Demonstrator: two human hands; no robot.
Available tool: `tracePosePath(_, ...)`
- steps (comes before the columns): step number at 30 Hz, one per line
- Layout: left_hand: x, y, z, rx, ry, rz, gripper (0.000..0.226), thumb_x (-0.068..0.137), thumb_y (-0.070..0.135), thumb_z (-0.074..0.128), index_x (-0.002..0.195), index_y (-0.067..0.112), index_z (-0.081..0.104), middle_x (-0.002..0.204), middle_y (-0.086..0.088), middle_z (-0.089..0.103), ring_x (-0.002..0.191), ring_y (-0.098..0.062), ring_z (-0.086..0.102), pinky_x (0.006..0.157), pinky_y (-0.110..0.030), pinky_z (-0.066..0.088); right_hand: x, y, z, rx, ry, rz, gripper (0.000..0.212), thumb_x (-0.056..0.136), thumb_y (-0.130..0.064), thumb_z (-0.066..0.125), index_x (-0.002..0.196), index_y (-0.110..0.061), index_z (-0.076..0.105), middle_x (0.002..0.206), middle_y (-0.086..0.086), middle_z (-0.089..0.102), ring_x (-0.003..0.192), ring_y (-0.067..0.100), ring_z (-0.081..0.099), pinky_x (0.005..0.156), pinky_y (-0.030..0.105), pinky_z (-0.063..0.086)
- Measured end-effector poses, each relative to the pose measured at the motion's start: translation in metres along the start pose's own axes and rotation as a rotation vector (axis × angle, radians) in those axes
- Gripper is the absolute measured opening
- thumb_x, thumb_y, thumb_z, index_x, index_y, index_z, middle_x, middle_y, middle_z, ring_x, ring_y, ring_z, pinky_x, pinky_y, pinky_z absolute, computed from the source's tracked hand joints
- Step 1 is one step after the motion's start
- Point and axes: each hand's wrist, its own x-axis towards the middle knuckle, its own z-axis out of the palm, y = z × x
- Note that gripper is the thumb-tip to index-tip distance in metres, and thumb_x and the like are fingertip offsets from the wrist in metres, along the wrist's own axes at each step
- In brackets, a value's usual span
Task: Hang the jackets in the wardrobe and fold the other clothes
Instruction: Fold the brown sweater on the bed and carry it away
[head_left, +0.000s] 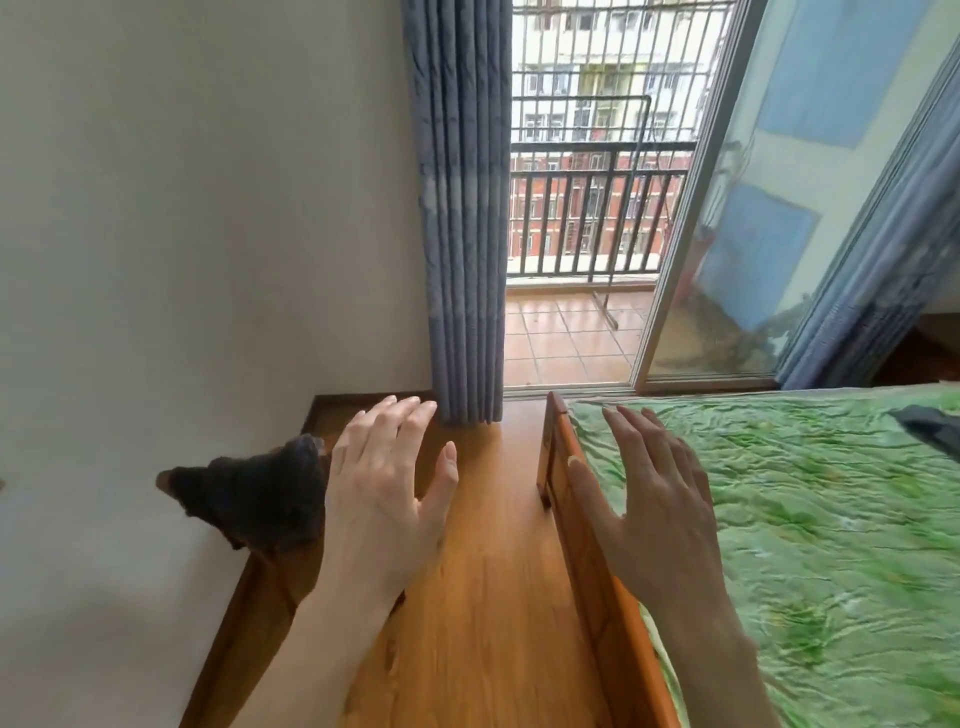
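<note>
Warm orange-brown wooden flooring (483, 597) runs between a plain white wall (182, 208) and a wooden-framed bed (587, 561), and both of the person's bare hands hang above it, palms down. Over the floor strip, the left hand (387, 499) has its fingers straight and slightly spread, thumb out to the side, holding nothing. Just to its left, against the wall and skirting, lies a dark brown fuzzy garment (254, 493), bunched into a heap; whether the hand touches it cannot be told, as the hand's edge overlaps it in view. Beyond the left fingertips hangs a blue-grey pleated curtain (462, 208), its hem reaching the floor. The right hand (654, 499) is likewise released, fingers extended and a little apart, hovering over the bed's edge where the orange frame meets a crumpled green bedspread (831, 545). Far to the right of that hand, at the picture's border, a dark grey piece of clothing (930, 426) rests on the spread. Ahead of both hands, a sliding glass door (779, 208) stands open onto a tiled balcony with a dark metal railing (587, 208).
</note>
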Motion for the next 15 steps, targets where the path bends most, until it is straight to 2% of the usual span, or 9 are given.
tracePosePath(7,0.136,-0.009,0.092,0.000,0.025,0.087,0.054,0.101,0.054,0.046,0.138,0.019,0.066,0.143,-0.004,0.064,0.135,-0.029,0.057,0.115,-0.050,0.038,0.132,0.046,0.064,-0.013,0.045,0.018,0.061,0.100,-0.056,0.046,0.150,-0.022,0.048,0.154,-0.002,0.051,0.149,0.017,0.039,0.123,0.045,0.031)
tracePosePath(15,0.242,-0.026,0.176,-0.079,-0.004,0.069,0.057,0.103,0.059,0.040,0.141,0.022,0.062,0.146,-0.002,0.061,0.137,-0.026,0.055,0.117,-0.047,0.038,0.245,0.075,0.115,-0.048,0.061,-0.034,0.059,0.100,-0.051,0.051,0.150,-0.018,0.050,0.152,0.001,0.052,0.146,0.021,0.043,0.120,0.049,0.035)
